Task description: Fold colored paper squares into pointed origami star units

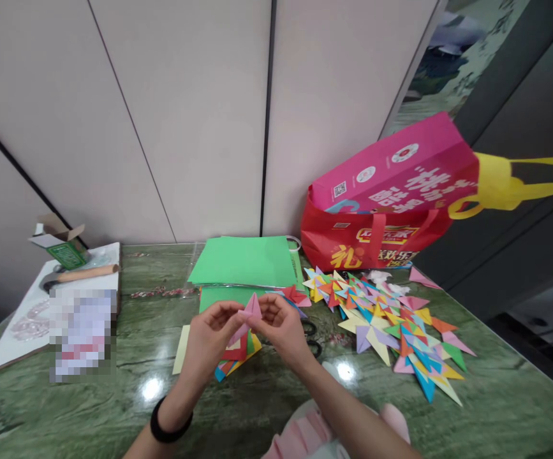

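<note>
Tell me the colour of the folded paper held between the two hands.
Pink; the folded paper sits between left hand and right hand, clearest in the head view.

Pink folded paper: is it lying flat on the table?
No, the left hand and right hand pinch the pink folded paper between their fingertips, raised above the green table.

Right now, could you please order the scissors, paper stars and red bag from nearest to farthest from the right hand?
1. The scissors, beside the right hand holding the pink paper.
2. The paper stars, spread to its right.
3. The red bag, farther back behind them.
</note>
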`<state>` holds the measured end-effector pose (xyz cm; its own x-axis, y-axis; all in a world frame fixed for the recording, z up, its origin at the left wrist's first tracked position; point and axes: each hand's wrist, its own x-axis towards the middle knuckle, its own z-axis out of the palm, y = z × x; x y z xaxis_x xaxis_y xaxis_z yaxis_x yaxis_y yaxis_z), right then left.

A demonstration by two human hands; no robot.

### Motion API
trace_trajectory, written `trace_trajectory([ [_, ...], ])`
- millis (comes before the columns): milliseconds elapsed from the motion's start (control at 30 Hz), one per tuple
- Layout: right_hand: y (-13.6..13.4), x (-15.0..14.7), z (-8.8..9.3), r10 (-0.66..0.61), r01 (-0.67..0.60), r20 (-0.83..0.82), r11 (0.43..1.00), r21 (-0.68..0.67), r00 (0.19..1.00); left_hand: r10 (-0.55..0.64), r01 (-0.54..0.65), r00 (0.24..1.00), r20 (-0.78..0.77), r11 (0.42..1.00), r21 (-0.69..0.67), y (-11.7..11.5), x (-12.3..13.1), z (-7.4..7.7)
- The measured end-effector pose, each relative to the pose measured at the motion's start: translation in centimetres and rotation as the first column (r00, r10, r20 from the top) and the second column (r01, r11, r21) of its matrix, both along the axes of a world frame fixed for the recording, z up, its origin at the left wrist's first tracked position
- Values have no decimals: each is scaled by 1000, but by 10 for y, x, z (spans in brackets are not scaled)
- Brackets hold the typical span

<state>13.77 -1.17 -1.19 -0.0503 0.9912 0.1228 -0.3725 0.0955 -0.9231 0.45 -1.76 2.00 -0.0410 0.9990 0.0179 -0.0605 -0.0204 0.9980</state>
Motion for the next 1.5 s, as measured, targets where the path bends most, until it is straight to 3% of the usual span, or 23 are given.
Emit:
trace_trajectory([
  [200, 0, 1, 1, 58, -61, 63, 997, 40, 996, 13, -13, 1000, -1, 999, -32, 0, -2, 2],
  [633, 2, 2, 0, 147, -148, -19, 984, -97, 989, -8, 11, 997, -76, 999, 42, 1, -2, -1],
  [900, 1, 4, 3, 181, -177, 28, 978, -112, 983, -24, 26, 997, -76, 999, 21, 4, -3, -3],
  [1100, 6, 5, -1, 17, -14, 26, 993, -121, 1000, -253, 238, 956, -146, 965, -115, 4, -2, -1],
  [1300, 7, 5, -4, 83, -75, 65, 991, -111, 994, -316, 292, 931, -183, 945, -147, 1, -2, 2],
  [1500, 6, 6, -4, 34, -26, 157, 998, -56, 987, -414, 376, 884, -216, 906, -195, -4, 4, 5],
])
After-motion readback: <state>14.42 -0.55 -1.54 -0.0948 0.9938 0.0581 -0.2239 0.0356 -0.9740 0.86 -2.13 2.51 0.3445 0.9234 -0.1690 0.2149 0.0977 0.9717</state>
